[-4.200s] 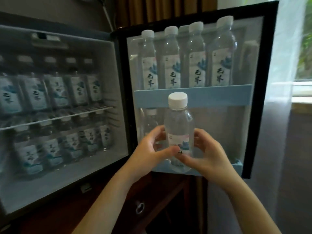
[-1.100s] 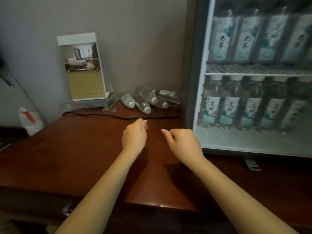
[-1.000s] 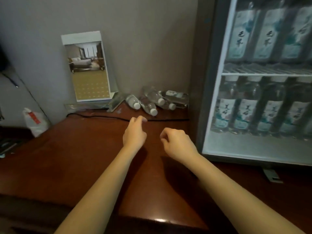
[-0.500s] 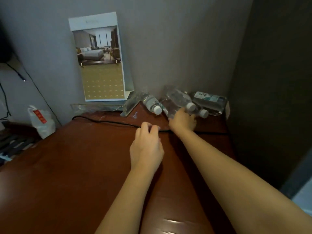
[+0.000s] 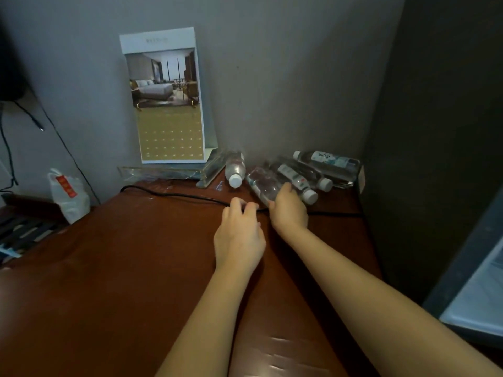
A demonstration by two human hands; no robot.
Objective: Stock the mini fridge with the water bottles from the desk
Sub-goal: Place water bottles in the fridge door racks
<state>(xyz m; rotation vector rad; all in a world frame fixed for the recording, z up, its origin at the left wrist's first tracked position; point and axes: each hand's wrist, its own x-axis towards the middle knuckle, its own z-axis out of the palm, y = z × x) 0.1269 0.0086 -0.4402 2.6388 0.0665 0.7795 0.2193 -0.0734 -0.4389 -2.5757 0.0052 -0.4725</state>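
Several clear water bottles lie on their sides in the back corner of the brown desk point(image 5: 136, 268), against the grey wall. My right hand point(image 5: 289, 211) is closed around the near end of one water bottle point(image 5: 261, 184). Beside it lie a bottle point(image 5: 235, 168) with its white cap facing me, a labelled bottle point(image 5: 292, 179) and another bottle point(image 5: 328, 161) further back. My left hand point(image 5: 239, 236) rests on the desk just left of the right one, fingers loosely bent, holding nothing. The mini fridge point(image 5: 435, 131) stands at the right, only its dark side and a strip of its pale inner floor showing.
A black cable point(image 5: 174, 195) runs across the desk just in front of the bottles, under my fingertips. A standing calendar point(image 5: 166, 104) on a clear acrylic holder leans on the wall at the left. A white plastic bag point(image 5: 68, 194) sits at the desk's left end.
Since the bottle went into the fridge door, my view has turned left to the desk. Both hands reached toward the pile, and my right hand has closed on one bottle.
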